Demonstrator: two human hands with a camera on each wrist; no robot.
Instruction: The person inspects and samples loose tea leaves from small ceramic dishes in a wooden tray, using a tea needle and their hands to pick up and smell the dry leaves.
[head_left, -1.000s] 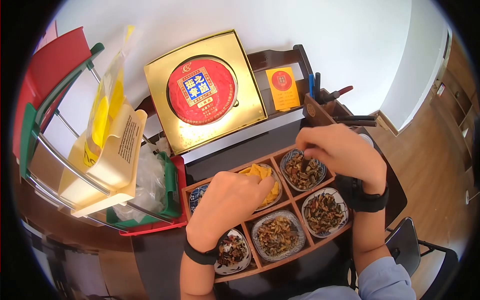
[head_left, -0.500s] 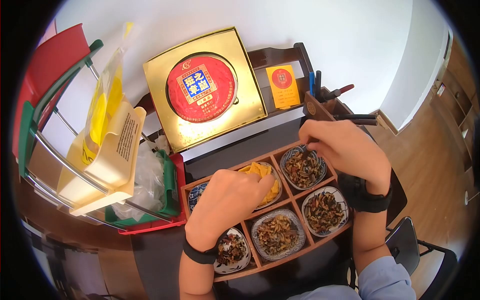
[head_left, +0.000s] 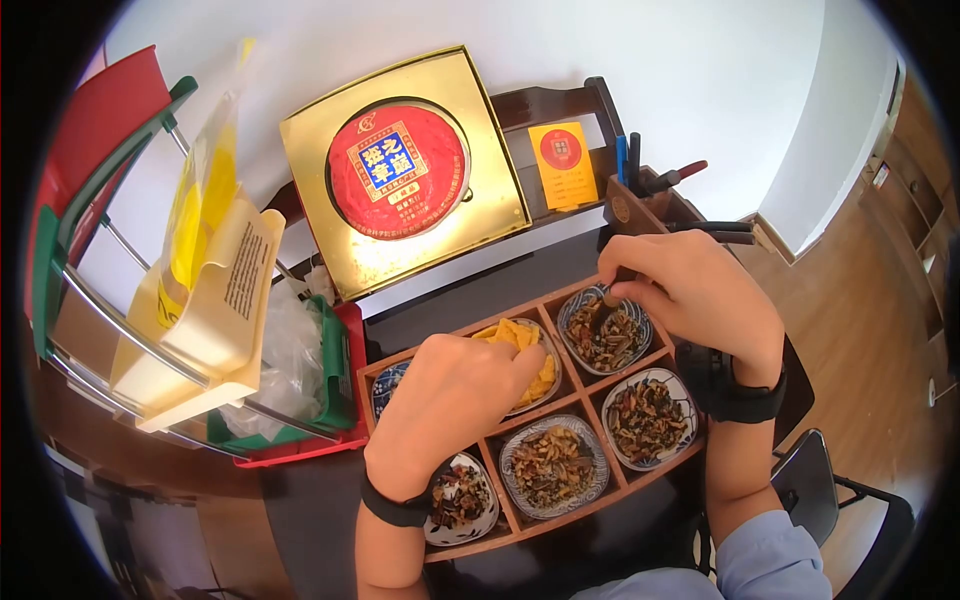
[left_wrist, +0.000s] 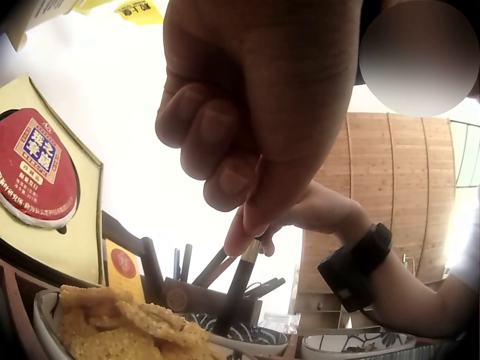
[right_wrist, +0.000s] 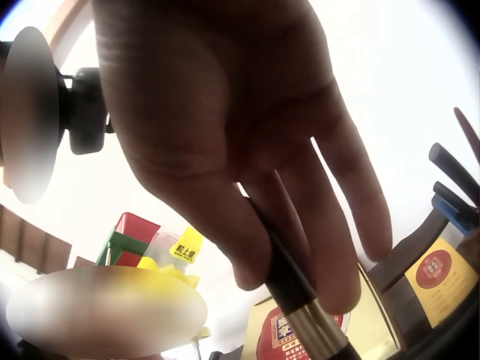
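My left hand (head_left: 450, 390) is over the wooden tray (head_left: 493, 432), beside a bowl of yellow chips (head_left: 541, 378). In the left wrist view its fingers curl inward above the chips (left_wrist: 142, 330), and nothing shows between them. My right hand (head_left: 700, 300) holds a dark stick (head_left: 601, 318) over the back right bowl of brown dried pieces (head_left: 618, 342). A gold band circles that stick (left_wrist: 238, 289). In the right wrist view the thumb and fingers of the right hand (right_wrist: 247, 150) pinch its dark shaft (right_wrist: 289, 279).
More bowls of dried pieces (head_left: 553, 466) fill the front compartments. Behind stand a gold box with a red disc (head_left: 400, 170), a yellow card (head_left: 563, 165) and a wooden pen holder (head_left: 650, 212). At left is a rack (head_left: 130, 335) with a cream container (head_left: 205, 310).
My right hand has shifted slightly right while keeping the stick over the same bowl. The left hand stays nearly in place, and the head view has moved a little.
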